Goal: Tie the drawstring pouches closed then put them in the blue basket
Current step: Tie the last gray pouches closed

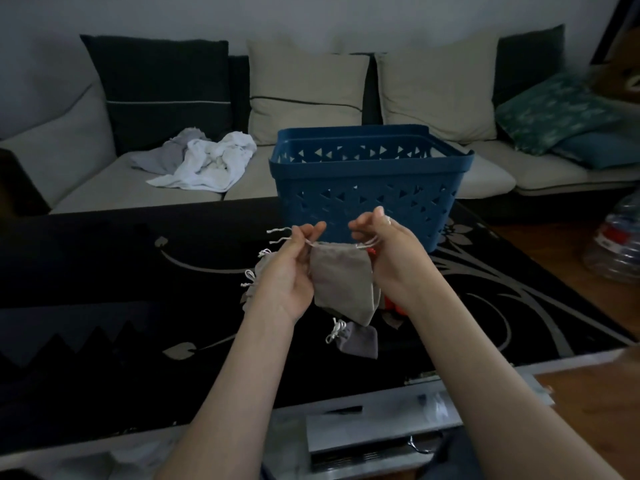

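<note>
Apparently early in the job, the head view shows one beige pouch held in the air just in front of the blue basket, its mouth gathered but with no knot that I can see. The left hand keeps a narrow grip, pinching the drawstring ends on the side of the pouch away from the right hand, which pinches the cords on the other side. Whether anything lies in the basket I cannot tell, since its near wall hides the floor. More pale pouches lie on the table in front of the basket and to its left, partly behind the left wrist. A grey pouch lies farther from the basket, toward the person. I judge that knotting this one, dropping it in and doing the rest is left. The basket's near wall looks to rise above the hands, so the pouch must lift over the rim. Nothing shows above the opening, and there is open room left of the basket. The table's far edge runs just behind the basket.
</note>
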Tool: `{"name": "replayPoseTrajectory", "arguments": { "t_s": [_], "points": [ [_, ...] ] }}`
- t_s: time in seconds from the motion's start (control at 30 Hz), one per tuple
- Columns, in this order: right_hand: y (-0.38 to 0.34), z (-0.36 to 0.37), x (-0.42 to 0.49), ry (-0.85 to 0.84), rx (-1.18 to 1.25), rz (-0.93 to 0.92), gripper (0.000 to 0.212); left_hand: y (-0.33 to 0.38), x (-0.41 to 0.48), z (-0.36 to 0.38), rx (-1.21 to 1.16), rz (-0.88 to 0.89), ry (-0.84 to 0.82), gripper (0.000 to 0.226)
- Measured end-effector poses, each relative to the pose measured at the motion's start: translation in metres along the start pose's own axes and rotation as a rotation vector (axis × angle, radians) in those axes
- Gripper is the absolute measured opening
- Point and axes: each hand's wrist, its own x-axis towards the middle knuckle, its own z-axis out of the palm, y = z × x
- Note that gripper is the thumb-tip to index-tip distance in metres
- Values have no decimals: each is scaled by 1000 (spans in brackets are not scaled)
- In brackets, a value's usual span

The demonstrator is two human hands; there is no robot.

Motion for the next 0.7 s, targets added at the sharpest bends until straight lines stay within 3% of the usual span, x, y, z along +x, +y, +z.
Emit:
{"name": "replayPoseTrajectory", "arguments": {
  "t_s": [0.1, 0.23, 0.33, 0.43, 0.53, 0.63, 0.7],
  "points": [
    [0, -5, -2, 68, -1, 18, 48, -2, -1, 0, 16, -1, 55, 29],
    [-1, -18, -4, 168, 8, 38, 49, 9, 4, -7, -59, 105, 249, 38],
    [-1, -18, -4, 221, -11, 68, 46, 19, -1, -4, -209, 152, 204, 42],
    [1, -15, 1, 246, -266, 28, 47, 14, -4, -9, -312, 121, 129, 40],
    [-1, -16, 4, 163, -371, 5, 49, 11, -2, -16, 87, 95, 110, 35],
    [-5, -15, 2, -81, -190, 124, 41, 6, -4, -13, 552, -12, 63, 27],
    [-7, -9, -5, -254, -326, 88, 28, 4, -12, -8, 759, -73, -32, 25]
  ]
}}
